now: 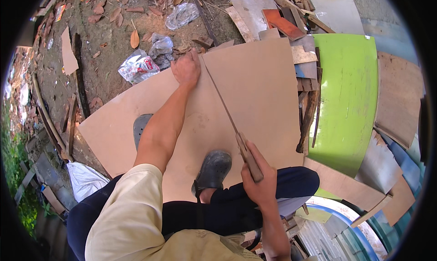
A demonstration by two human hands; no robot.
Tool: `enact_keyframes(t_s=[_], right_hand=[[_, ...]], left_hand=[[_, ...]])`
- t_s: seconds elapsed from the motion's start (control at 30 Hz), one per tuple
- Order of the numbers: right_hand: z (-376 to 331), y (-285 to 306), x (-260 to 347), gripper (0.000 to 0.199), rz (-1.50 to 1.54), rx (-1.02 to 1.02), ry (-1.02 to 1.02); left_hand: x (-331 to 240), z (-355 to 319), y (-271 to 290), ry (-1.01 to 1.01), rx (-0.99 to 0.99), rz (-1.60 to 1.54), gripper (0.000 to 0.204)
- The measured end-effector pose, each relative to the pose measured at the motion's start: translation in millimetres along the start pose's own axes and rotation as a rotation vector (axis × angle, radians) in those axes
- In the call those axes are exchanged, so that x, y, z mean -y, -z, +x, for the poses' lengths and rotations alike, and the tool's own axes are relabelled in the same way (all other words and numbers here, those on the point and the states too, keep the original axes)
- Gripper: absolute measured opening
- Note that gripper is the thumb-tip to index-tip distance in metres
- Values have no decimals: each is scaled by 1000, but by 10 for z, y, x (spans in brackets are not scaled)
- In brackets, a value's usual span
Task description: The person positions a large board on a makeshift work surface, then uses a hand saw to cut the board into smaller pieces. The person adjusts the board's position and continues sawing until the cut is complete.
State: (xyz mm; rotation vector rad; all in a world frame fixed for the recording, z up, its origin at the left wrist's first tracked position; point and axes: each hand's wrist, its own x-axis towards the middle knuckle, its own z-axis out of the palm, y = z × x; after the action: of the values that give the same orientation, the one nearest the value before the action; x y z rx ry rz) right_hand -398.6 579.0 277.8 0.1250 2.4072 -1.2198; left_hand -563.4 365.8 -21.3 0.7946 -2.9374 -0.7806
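A large brown fiberboard sheet [268,79] lies flat before me. At its far edge my left hand [187,69] presses down with curled fingers, gripping the edge just left of the saw's tip. My right hand [260,174] is closed around the wooden handle of a handsaw [249,157]. The narrow dark blade stretches from that handle across the sheet to its far edge. I cannot tell whether the teeth are in a cut. My foot in a dark clog [214,169] rests on the sheet, and a second clog [142,129] shows beside my left forearm.
Right of the sheet are wood scraps [291,24], a bright green panel [343,101] and more brown boards [398,97]. Beyond the far edge, plastic wrappers [139,67] and dry leaves litter the dirt ground. A white sack [86,181] lies at the left.
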Motion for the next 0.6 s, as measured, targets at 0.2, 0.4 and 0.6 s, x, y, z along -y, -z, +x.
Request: enact_keyframes(t_s=[0.2,0.4,0.6], right_hand=[[1512,-750,-353,57,29,44,-80],[19,-113,-60,60,-16,13,23],[792,-531,-358,56,46,-33,111]], left_hand=[[-64,37,-41,13,44,5,55],[54,17,-16,-16,-45,15,54],[-6,8,-3,11,2,16,54]])
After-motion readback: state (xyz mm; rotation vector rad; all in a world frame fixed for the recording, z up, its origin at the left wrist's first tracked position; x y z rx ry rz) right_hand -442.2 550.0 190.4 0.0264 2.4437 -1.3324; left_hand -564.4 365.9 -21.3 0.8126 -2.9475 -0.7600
